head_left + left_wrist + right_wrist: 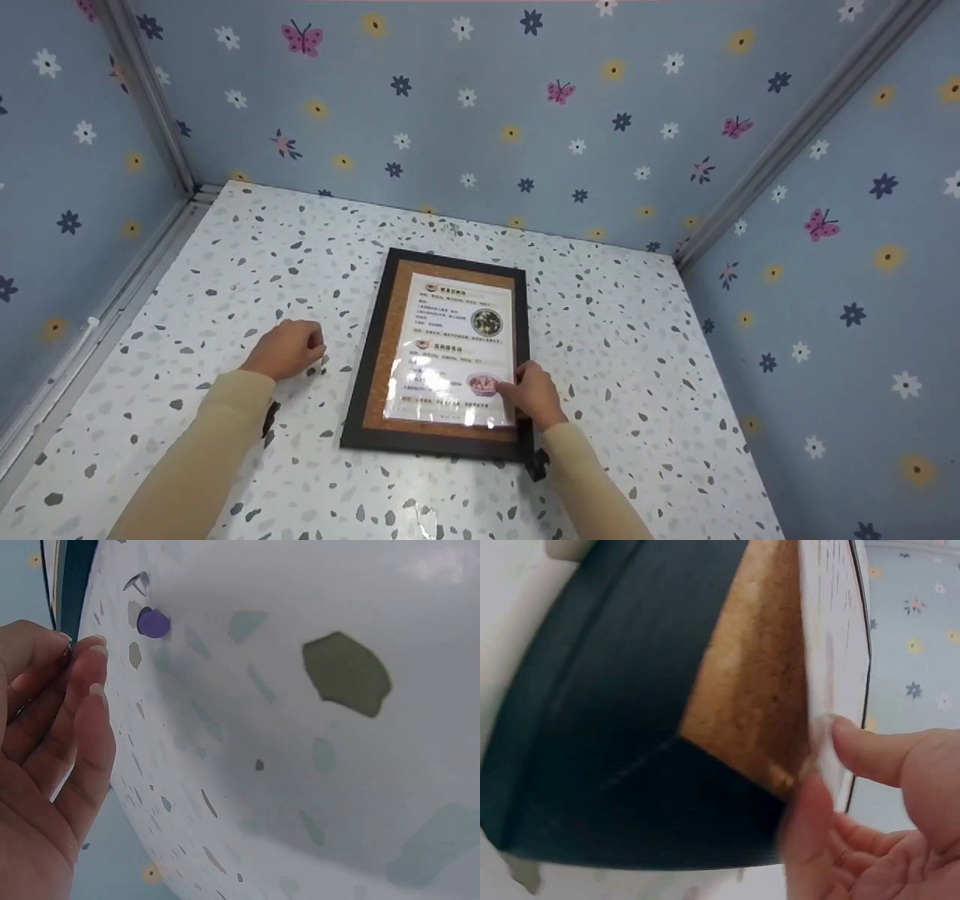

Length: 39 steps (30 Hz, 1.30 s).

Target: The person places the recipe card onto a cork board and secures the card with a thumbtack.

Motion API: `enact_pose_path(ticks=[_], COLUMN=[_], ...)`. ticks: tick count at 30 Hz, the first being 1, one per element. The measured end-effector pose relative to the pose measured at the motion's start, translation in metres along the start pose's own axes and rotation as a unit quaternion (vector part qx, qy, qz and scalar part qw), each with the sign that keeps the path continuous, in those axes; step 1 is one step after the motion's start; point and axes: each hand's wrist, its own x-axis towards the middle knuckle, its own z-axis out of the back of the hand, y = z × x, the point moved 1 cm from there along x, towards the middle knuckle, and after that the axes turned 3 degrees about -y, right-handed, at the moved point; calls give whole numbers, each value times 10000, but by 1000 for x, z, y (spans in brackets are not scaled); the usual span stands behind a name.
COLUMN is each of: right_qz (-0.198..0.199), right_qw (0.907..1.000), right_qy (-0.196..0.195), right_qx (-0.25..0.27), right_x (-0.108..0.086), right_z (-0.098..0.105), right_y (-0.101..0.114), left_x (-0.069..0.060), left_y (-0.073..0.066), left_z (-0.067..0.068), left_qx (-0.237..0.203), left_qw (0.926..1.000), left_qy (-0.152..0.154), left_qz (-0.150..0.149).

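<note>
A black-framed corkboard [391, 330] lies on the speckled white table, with a laminated sheet [450, 352] of text and two food pictures on it. My right hand [536, 394] pinches the sheet's right edge near its lower corner. In the right wrist view the thumb presses its face, and that edge stands off the cork. My left hand [289, 349] is left of the board, its thumb and fingertips drawn together. Whether something small is between them is unclear. A purple pushpin [154, 623] and a metal thumbtack [136, 583] lie near those fingers.
Blue panels [450, 112] patterned with flowers and butterflies enclose the back and both sides of the table [615, 337]. Grey metal posts [795, 120] join the panels at the corners. A grey rail runs along the left side.
</note>
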Motion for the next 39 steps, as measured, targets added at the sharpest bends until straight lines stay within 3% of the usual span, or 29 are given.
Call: enact_pose_path(ticks=[3,6,8,11,14,17,22,27,33,39], right_qz=[251,895,1408,2123,2441,2432,2255,2193,2033,2323], right_qw=[9983,9892,9801,9630,9508,9481,9542,9569,9623,9564], right_qy=[-230,-630,-686,-322,326,779,1013,1047,1074,975], right_qx=[-463,-971,-1216,-1629,-1877,-1895,-1688,-1592,-1456,-1477], right_x=[-1,0,2,7,12,16,17,18,18,17], right_z=[-3,-9,-15,-23,-29,-34,-37,-37,-37,-37], right_y=[5,9,11,11,11,10,12,16,15,14], left_x=[0,-1,-2,-2,-2,-3,-3,-2,-3,-3], left_y=[-3,-8,-11,-17,-24,-31,-41,-50,-57,-62], left_z=[-2,-5,-8,-13,-18,-24,-29,-33,-44,-55], left_qx=[-222,-490,-680,-831,-940,-1004,-1046,-1218,-1802,-2039], left_qw=[9997,9982,9968,9954,9943,9933,9927,9909,9806,9739], left_qy=[4,43,121,234,338,389,493,555,689,835], left_qz=[-119,-338,-391,-418,-381,-423,-342,-171,-341,-546])
